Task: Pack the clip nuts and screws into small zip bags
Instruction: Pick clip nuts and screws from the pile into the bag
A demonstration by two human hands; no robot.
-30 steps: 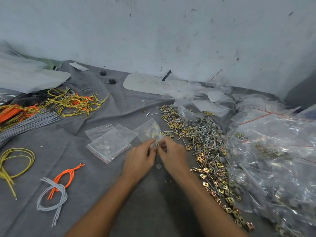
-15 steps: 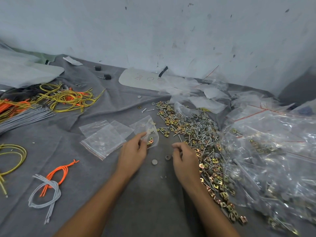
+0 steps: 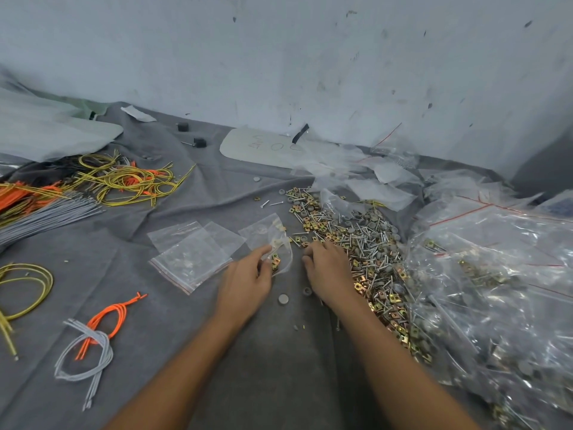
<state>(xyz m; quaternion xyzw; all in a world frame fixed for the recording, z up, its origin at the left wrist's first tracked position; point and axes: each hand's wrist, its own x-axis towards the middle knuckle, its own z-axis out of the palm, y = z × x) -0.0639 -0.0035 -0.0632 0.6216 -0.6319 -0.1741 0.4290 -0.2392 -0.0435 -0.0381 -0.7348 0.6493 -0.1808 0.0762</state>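
The fingers (image 3: pixel 263 252) of the left hand (image 3: pixel 248 280) are pinching the mouth of a small zip bag (image 3: pixel 263 232) and holding it down on the grey cloth surface (image 3: pixel 279 367). A few brass-coloured clip nuts (image 3: pixel 275 261) are lying inside the bag, close against that grip. At three o'clock from there, the right hand (image 3: pixel 328 268) is reaching into the near edge of the loose pile (image 3: pixel 375 274). Its fingers (image 3: pixel 310 252) are curling down among the hardware, and I cannot tell whether they are pinching a piece, because the tips are hidden.

This bag looks barely begun to me: some nuts are in, I am making out no screws (image 3: pixel 353 237) inside it, and its mouth is gaping.

Between the two wrists, at six o'clock, two round grey caps (image 3: pixel 283 299) are lying loose. At nine o'clock of the left hand a stack of empty zip bags (image 3: pixel 192 256) is waiting flat. The pile is running from twelve round to five o'clock of the right hand, and a great many nuts and screws are lying in it unpacked. Beyond it, at three o'clock, big clear bags (image 3: pixel 502 274) are holding more hardware; whether those are finished packs I cannot say.

Far out at ten o'clock yellow-green wires (image 3: pixel 124 180) are sprawling, and orange cords (image 3: pixel 116 315) are lying at eight. Much of the job seems to be remaining.
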